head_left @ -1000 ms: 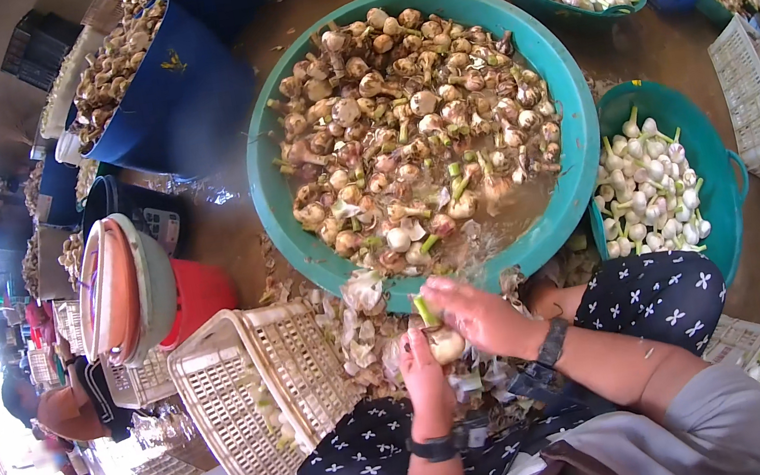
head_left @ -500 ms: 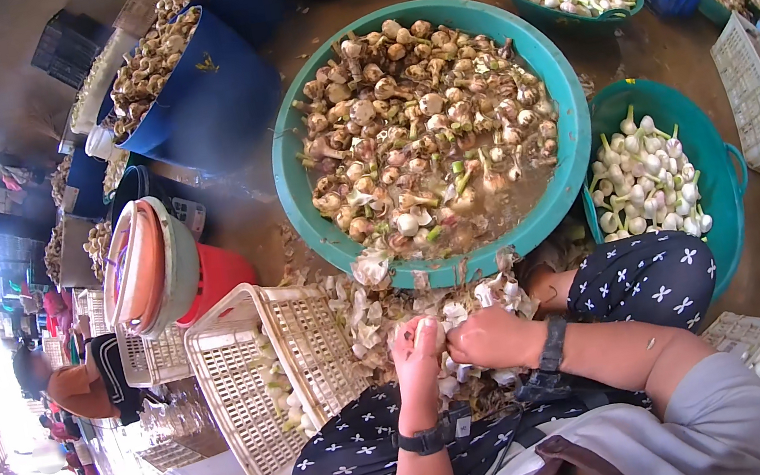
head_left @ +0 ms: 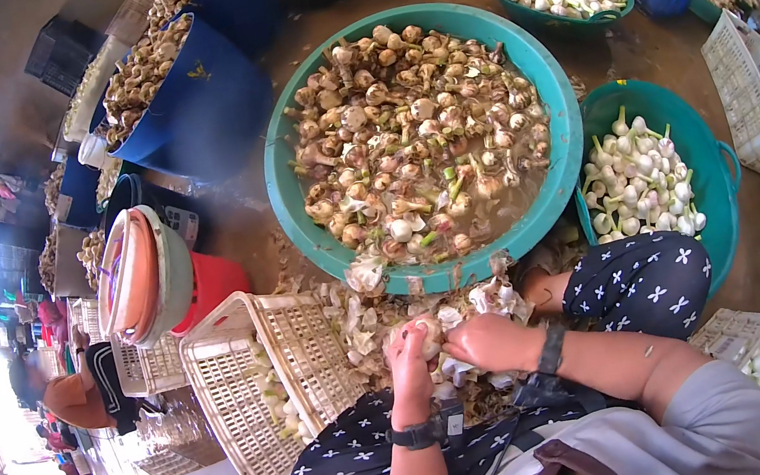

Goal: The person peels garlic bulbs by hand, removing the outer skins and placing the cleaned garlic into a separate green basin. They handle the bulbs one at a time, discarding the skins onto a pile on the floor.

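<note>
My left hand [head_left: 410, 360] grips a garlic bulb [head_left: 426, 334] over my lap, fingers curled around it. My right hand [head_left: 482, 343] is closed on the same bulb's skin from the right side, touching the left hand. Loose papery peels [head_left: 494, 297] lie on my lap and the ground just ahead. A big teal basin [head_left: 532, 64] full of unpeeled wet garlic sits straight in front of both hands. A smaller teal tub [head_left: 697, 137] with peeled white bulbs stands to the right.
A white slatted crate [head_left: 256, 396] tilts by my left knee. Left of it stand a red bucket [head_left: 213, 284] with stacked lids and blue tubs [head_left: 208, 96] of garlic. More tubs and a white crate [head_left: 755, 93] line the far right. Another person [head_left: 76, 390] crouches at far left.
One second ago my right hand held a bulb with a green stalk up; now both hands are pressed together on a bulb, lower over my lap. The view has tilted slightly.
</note>
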The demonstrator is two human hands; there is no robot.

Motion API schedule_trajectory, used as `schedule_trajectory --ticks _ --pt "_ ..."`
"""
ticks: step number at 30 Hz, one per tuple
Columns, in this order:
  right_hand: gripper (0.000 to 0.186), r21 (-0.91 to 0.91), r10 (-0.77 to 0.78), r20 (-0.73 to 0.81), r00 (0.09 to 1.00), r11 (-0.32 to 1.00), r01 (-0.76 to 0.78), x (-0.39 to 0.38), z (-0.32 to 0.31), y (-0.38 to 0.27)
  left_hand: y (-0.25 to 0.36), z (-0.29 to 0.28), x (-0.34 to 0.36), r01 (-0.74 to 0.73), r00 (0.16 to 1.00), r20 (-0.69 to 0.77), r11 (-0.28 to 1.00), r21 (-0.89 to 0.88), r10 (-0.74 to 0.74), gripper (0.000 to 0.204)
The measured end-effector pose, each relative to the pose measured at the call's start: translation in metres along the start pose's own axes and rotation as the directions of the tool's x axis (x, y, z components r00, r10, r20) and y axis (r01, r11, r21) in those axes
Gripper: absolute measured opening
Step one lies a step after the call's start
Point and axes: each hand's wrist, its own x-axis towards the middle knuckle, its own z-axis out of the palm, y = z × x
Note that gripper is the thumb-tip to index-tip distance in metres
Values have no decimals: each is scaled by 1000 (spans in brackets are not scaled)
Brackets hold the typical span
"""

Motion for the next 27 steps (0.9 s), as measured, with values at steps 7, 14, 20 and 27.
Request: schedule_trajectory --ticks 7,14,20,27 --pt "30 480 365 232 902 763 -433 7 2 17 4 2 -10 -16 982 181 973 -231 59 35" --pt "28 311 264 -32 964 919 -241 -5 2 31 33 3 -25 -241 926 375 827 508 40 46" --pt "20 931 406 361 840 -102 -351 12 3 42 30 19 -30 -668 558 685 -236 706 468 39" --pt "24 889 247 59 967 428 -164 -35 -24 3 3 -6 5 -51 954 -208 567 -822 -216 23"
